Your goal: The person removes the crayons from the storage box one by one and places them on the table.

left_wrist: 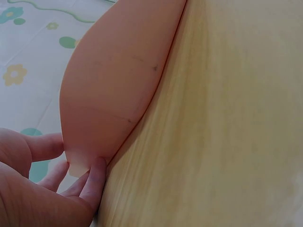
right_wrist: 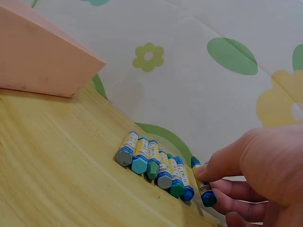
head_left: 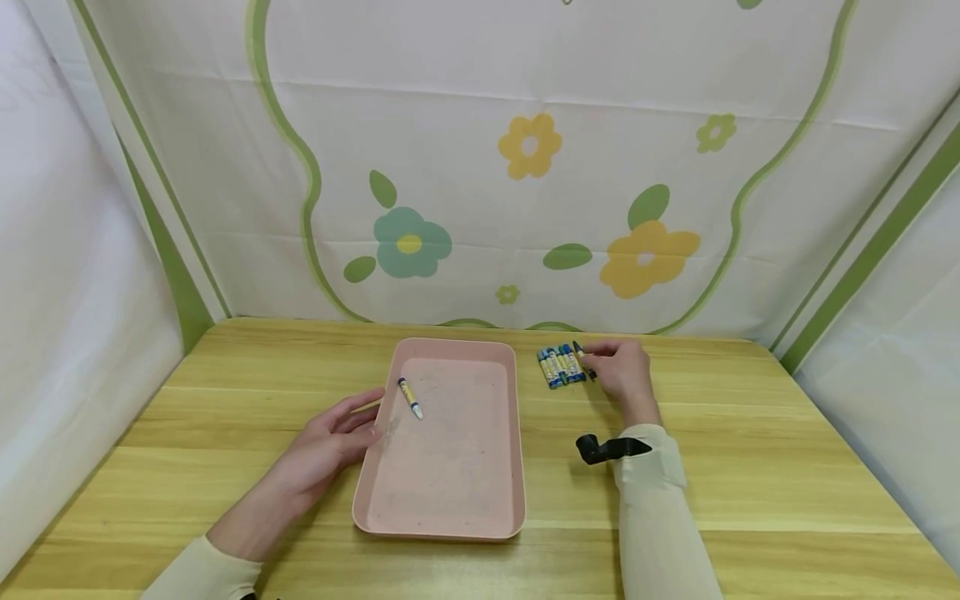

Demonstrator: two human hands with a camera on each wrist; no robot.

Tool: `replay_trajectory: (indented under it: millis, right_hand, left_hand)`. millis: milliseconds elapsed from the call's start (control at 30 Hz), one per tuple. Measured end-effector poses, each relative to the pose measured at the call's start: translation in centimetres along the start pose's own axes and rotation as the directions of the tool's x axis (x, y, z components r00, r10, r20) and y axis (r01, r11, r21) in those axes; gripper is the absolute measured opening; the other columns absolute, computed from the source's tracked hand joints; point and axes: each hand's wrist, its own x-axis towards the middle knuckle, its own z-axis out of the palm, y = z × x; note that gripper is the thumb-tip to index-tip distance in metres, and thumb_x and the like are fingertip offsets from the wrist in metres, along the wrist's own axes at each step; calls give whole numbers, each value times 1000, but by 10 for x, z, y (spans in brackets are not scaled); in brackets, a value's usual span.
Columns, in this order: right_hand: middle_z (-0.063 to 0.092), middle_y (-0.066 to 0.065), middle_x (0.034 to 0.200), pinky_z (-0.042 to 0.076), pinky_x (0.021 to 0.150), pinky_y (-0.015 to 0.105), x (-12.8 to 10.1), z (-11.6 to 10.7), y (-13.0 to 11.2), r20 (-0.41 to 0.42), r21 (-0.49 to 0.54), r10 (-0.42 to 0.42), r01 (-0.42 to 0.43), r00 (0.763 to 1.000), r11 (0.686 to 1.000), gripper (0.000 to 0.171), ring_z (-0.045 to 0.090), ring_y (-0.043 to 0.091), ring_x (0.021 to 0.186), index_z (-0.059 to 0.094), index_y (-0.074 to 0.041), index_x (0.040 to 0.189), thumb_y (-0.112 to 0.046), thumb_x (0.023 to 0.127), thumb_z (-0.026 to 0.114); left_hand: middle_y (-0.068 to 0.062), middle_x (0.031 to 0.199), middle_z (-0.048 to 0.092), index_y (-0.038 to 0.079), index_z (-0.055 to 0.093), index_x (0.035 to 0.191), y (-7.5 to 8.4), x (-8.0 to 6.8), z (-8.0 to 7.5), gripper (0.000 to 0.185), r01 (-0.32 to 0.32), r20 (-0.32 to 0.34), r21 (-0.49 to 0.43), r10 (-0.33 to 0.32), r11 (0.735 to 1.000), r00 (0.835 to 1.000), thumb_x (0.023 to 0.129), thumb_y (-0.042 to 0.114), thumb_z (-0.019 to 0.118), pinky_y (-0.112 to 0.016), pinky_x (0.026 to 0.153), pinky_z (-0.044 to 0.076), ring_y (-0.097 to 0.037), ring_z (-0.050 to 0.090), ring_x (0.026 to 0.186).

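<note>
A shallow pink tray lies on the table, with one crayon inside near its left wall. My left hand touches the tray's left side; in the left wrist view its fingertips rest against the outer wall and rim. To the tray's right, my right hand pinches a dark-ended crayon between thumb and fingers. Just left of it is a row of several crayons, side by side, with grey, blue and green ends in the right wrist view.
The wooden table ends at a white cloth backdrop printed with flowers, close behind the tray and crayons. White cloth side walls stand at left and right. A black strap mount sticks out from the right sleeve.
</note>
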Motion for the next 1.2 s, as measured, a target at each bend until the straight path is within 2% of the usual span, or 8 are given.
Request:
replay_trajectory:
  millis: [200, 367, 700, 967, 1200]
  right_hand:
    - [75, 21, 127, 51, 107, 50, 0, 1, 2, 2, -1, -4, 4, 1000, 1000, 28, 63, 38, 127, 80, -5, 119, -20, 96, 75]
    - [74, 21, 130, 48, 112, 53, 0, 1, 3, 16, -3, 4, -4, 1000, 1000, 29, 61, 39, 130, 80, -6, 120, -19, 95, 73]
    - [75, 21, 129, 50, 110, 52, 2, 1, 4, 18, -28, -4, 5, 1000, 1000, 30, 64, 40, 126, 80, -6, 121, -22, 96, 74]
    - [74, 19, 131, 49, 110, 48, 0, -3, 0, 15, 35, 13, -14, 1000, 999, 34, 63, 36, 128, 78, -8, 127, -23, 97, 71]
    - [71, 19, 137, 52, 95, 36, -3, -10, -12, 34, 88, -24, 21, 999, 996, 36, 65, 32, 120, 74, -6, 132, -24, 102, 71]
  left_hand:
    - [-23, 170, 37, 8, 33, 165, -1, 0, 0, 67, -2, 1, -3, 2, 1000, 1000, 106, 12, 63, -21, 102, 53, -17, 56, 139]
    - [-23, 170, 37, 8, 33, 166, -2, 1, -1, 67, -7, 4, -4, 7, 1000, 1000, 106, 12, 63, -21, 102, 53, -17, 55, 140]
    - [-22, 170, 37, 8, 34, 165, -1, 0, 0, 66, -5, -5, 1, 5, 1000, 1000, 105, 12, 63, -21, 101, 53, -19, 54, 141]
    - [-23, 169, 37, 8, 34, 165, -2, 1, -1, 66, -7, -3, -2, 7, 1000, 1000, 106, 12, 62, -22, 101, 54, -17, 56, 139]
    - [-22, 170, 37, 8, 34, 165, -1, 1, -1, 66, 1, -3, -4, -1, 1000, 1000, 106, 11, 62, -22, 101, 54, -20, 54, 141]
